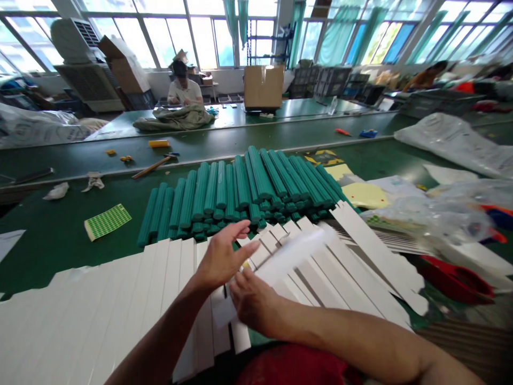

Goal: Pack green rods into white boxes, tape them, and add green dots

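My left hand (223,254) is over the row of long, narrow white cardboard boxes (168,278), its thumb and fingers apart with nothing in them. Just below it, my right hand (258,302) has its fingers closed on one end of a white box (298,255), which is smeared by motion and slants up to the right. Beneath this box lie more flat white cartons (340,270), overlapping side by side. Beyond both hands is a stacked pile of ribbed green cylinders (240,184).
At right are clear plastic bags (436,214), a yellow sheet (364,195) and a red tape dispenser (459,280). A green-dotted sticker sheet (107,221) and a hammer (154,166) lie to the left. A person (184,88) sits across the tables near a large cardboard box (263,88).
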